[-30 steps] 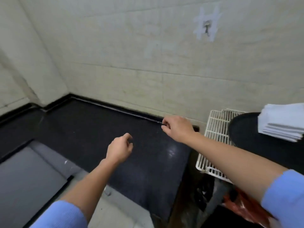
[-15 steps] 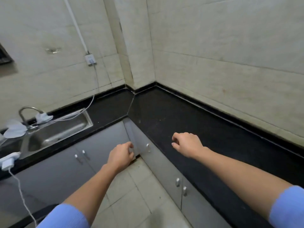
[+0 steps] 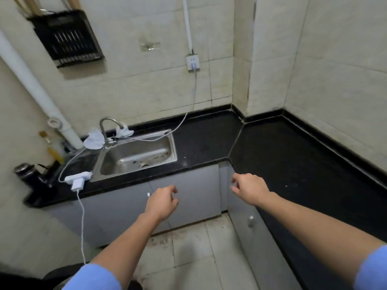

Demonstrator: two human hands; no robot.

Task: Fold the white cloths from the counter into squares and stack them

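Two crumpled white cloths lie behind the sink, one [image 3: 93,140] left of the faucet [image 3: 105,127] and one [image 3: 124,131] right of it. My left hand [image 3: 162,203] hangs in the air in front of the grey cabinet doors, fingers loosely curled, holding nothing. My right hand [image 3: 249,190] hovers at the front edge of the black counter [image 3: 293,164], fingers also loosely curled and empty. Both hands are well short of the cloths. No folded stack is in view.
A steel sink [image 3: 136,156] is set in the counter. A white charger and power strip [image 3: 78,178] lie left of it, with cables to a wall socket [image 3: 193,63]. A dark flask [image 3: 27,172] and a bottle [image 3: 53,148] stand far left. A black rack [image 3: 67,37] hangs on the wall.
The view has swung left from the counter's right end, with the folded stack, to the corner and sink. Both hands stay raised and empty, their fingers slightly looser now.
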